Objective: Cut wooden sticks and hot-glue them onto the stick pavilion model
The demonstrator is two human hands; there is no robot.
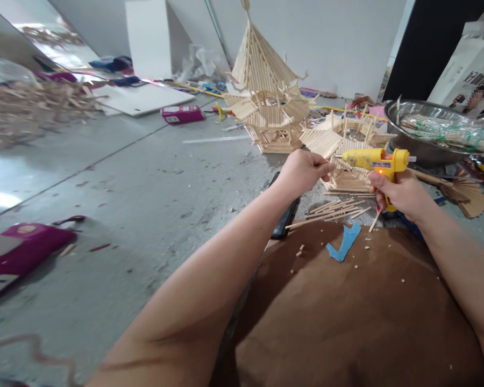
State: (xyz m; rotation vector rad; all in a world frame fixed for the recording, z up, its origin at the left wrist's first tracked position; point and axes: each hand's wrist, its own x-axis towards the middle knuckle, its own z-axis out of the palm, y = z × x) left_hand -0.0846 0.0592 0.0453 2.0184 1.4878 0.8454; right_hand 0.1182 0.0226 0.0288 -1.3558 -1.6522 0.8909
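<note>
My right hand (pixel 399 192) is wrapped round the handle of a yellow glue gun (pixel 373 160), whose nozzle points left at my left hand (pixel 304 171). The left hand's fingers are pinched together at the nozzle tip; what they hold is too small to make out. Right behind both hands lies a small panel of wooden sticks (pixel 349 177). Loose wooden sticks (pixel 333 210) lie on the floor just below the hands. A tall pagoda model of sticks (pixel 266 91) stands further back.
A brown sheet (pixel 347 312) with a blue scrap (pixel 344 242) lies in front of me. A black phone (pixel 284 223) lies under my left wrist. A metal bowl (pixel 419 148) of sticks stands at right. A magenta object (pixel 20 250) and a stick pile (pixel 32 107) lie at left.
</note>
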